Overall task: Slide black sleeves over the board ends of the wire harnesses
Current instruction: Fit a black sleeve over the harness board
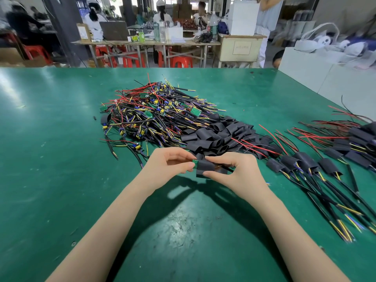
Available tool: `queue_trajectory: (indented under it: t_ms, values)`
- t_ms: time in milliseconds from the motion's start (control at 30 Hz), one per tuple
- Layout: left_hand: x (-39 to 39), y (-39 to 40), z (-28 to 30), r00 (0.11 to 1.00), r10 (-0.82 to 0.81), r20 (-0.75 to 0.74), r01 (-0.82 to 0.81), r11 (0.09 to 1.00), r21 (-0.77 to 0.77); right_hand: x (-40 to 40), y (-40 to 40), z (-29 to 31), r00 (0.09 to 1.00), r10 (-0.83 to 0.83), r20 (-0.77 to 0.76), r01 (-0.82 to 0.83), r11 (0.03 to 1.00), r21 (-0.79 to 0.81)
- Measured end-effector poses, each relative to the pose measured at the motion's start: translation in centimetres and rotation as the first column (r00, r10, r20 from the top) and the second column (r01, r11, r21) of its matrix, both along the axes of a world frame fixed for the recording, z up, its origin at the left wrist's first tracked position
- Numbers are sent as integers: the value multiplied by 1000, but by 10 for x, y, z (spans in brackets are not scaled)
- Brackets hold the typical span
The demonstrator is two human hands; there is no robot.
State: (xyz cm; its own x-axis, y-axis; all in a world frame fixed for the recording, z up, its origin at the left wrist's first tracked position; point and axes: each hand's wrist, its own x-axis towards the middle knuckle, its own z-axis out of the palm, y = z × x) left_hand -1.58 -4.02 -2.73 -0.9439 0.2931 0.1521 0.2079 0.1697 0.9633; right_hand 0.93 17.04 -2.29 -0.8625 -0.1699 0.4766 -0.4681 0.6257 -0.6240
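- Sliding is under way on one harness: a black sleeve (pixel 205 166) sits between the two hands just above the bench (pixel 50 159), with a sliver of green circuit board (pixel 195 161) poking out of its left mouth.
- The left hand (pixel 168 163) has its fingers curled, thumb and forefinger pinching that exposed board end.
- The right hand (pixel 234 169) is curled round the sleeve, thumb below and fingertips on top; a black cable (pixel 228 169) leaves the sleeve under its fingers.
- Judging by how little board shows, the sleeve is nearly seated; the next move likely calls for steadying the board while easing the sleeve leftward until the board is covered, without snagging components.
- Just behind the hands lies a heap of loose sleeves (pixel 219 135), touching the big tangle of unsleeved harnesses (pixel 154 112).
- To the right, well apart from the tangle, finished harnesses (pixel 305 165) lie in a row, sleeves on and stripped wire tips fanned toward the near edge.
- Beyond the bench, people sit at other tables among red stools (pixel 181 62).
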Motion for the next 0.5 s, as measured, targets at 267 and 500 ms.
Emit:
queue_trajectory:
  t_ms: [267, 500]
  values:
    - [1, -2, -1, 998, -24, 57, 20, 998, 61, 1, -3, 0, 999, 32, 33, -28, 994, -109]
    - [2, 2, 1, 980, 2, 200, -53, 966, 253, 4, -7, -1, 999, -18, 29, 21, 995, -98]
